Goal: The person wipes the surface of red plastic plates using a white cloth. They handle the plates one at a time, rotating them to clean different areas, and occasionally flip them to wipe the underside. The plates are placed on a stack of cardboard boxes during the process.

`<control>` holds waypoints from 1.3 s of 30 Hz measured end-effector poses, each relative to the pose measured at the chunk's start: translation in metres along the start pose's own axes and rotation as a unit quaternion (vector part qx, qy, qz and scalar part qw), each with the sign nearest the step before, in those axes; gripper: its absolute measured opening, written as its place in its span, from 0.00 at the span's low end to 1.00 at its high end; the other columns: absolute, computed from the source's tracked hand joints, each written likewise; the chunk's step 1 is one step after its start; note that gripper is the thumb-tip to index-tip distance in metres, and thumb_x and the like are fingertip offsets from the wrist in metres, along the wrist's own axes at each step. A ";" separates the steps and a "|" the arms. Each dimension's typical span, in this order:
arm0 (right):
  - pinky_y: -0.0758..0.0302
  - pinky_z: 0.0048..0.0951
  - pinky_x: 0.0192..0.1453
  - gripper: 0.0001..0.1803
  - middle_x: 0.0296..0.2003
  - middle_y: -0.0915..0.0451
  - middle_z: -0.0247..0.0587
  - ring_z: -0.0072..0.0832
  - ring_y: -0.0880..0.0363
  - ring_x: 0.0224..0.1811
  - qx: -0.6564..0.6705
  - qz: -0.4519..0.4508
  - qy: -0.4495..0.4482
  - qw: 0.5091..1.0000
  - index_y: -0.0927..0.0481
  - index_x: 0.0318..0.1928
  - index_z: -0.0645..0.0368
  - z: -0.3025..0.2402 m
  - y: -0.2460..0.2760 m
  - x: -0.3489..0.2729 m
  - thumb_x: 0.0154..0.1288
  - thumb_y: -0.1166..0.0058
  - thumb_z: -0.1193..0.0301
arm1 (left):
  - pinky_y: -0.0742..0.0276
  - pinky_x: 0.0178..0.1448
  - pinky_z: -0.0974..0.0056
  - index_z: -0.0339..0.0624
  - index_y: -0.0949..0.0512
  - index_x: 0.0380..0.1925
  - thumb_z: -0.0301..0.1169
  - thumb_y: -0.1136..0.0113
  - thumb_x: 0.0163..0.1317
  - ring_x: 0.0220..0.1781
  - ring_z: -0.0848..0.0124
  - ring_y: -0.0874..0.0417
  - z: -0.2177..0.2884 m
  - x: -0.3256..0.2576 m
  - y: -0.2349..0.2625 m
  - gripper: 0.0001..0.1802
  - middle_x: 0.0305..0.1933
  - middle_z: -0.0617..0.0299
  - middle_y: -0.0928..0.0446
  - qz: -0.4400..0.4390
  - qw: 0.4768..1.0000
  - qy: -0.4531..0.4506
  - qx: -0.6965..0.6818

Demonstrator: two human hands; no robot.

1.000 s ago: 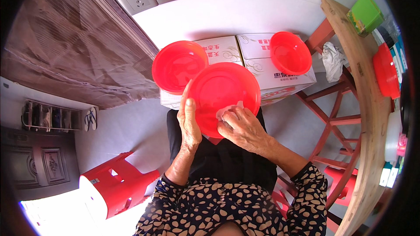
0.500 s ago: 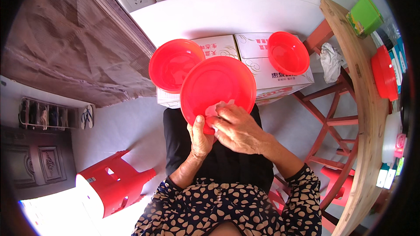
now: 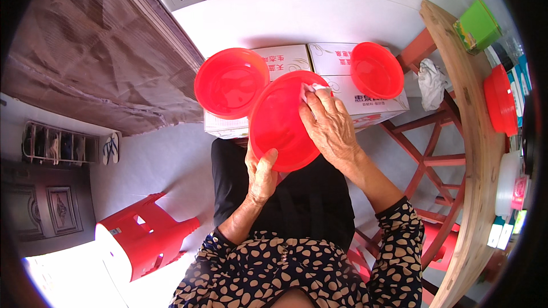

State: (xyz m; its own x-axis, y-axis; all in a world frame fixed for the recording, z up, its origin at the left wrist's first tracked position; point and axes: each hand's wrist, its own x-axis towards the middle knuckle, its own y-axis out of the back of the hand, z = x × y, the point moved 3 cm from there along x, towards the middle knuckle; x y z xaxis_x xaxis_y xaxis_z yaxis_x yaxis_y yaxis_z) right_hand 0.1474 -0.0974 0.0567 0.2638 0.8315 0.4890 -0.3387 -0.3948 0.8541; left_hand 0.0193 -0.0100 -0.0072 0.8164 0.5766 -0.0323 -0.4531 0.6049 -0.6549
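Note:
A round red plastic basin (image 3: 279,122) is held tilted above my lap. My left hand (image 3: 261,175) grips its near rim, thumb inside and fingers hidden beneath. A crumpled whitish cloth (image 3: 311,89) lies under the fingertips of my right hand (image 3: 332,125), pressed against the upper right of the basin's inner wall. Beyond it on the left, a second red basin (image 3: 231,82) holds what looks like a little clear liquid. Another red basin (image 3: 377,70) stands on the right. Both rest on white cartons (image 3: 288,61) with printed sides.
A wooden table (image 3: 465,159) runs along the right, carrying a green box (image 3: 478,25), red bowls (image 3: 500,100) and small packages. A white rag (image 3: 431,84) hangs on the red wooden frame below. A red plastic stool (image 3: 145,234) lies on its side at left.
My right hand has slid with the cloth from the basin's near side up to its upper right wall. The basin has shifted slightly right and tilted more.

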 end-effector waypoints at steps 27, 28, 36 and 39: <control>0.35 0.37 0.58 0.11 0.46 0.26 0.40 0.38 0.33 0.61 -0.025 -0.033 0.066 0.997 0.19 0.35 0.58 0.005 -0.001 -0.013 0.52 0.46 0.68 | 0.38 0.67 0.60 0.34 0.44 0.66 0.33 0.42 0.58 0.62 0.67 0.31 0.006 0.000 0.005 0.37 0.61 0.55 0.31 -0.021 0.996 -0.004 0.084; 0.35 0.38 0.58 0.11 0.47 0.26 0.39 0.38 0.34 0.61 -0.018 -0.032 0.064 0.997 0.19 0.35 0.58 0.005 -0.004 -0.014 0.52 0.46 0.68 | 0.38 0.67 0.60 0.34 0.44 0.66 0.34 0.41 0.58 0.62 0.67 0.31 0.008 0.001 0.004 0.38 0.62 0.55 0.31 -0.020 0.996 -0.008 0.087; 0.36 0.41 0.48 0.17 0.39 0.27 0.42 0.43 0.33 0.56 0.206 -0.066 0.007 0.976 0.20 0.40 0.58 -0.031 -0.004 -0.048 0.53 0.41 0.61 | 0.36 0.65 0.61 0.33 0.38 0.62 0.38 0.44 0.60 0.59 0.67 0.29 0.000 0.001 0.015 0.32 0.58 0.55 0.29 0.026 0.997 0.008 0.069; 0.33 0.42 0.45 0.20 0.39 0.28 0.43 0.44 0.31 0.51 0.301 -0.127 0.049 0.944 0.24 0.46 0.55 -0.043 0.012 -0.052 0.54 0.41 0.60 | 0.35 0.64 0.62 0.33 0.38 0.63 0.38 0.45 0.61 0.58 0.67 0.29 0.005 0.006 0.019 0.33 0.57 0.55 0.29 0.011 0.995 0.061 0.079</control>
State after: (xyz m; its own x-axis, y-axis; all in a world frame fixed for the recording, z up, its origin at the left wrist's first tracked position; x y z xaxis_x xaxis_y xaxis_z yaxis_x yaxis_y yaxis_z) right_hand 0.0909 -0.1283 0.0338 0.1726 0.9495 0.2622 0.3073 -0.3048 0.9015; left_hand 0.0136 0.0076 -0.0154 0.8390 0.5249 -0.1433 -0.5136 0.6771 -0.5271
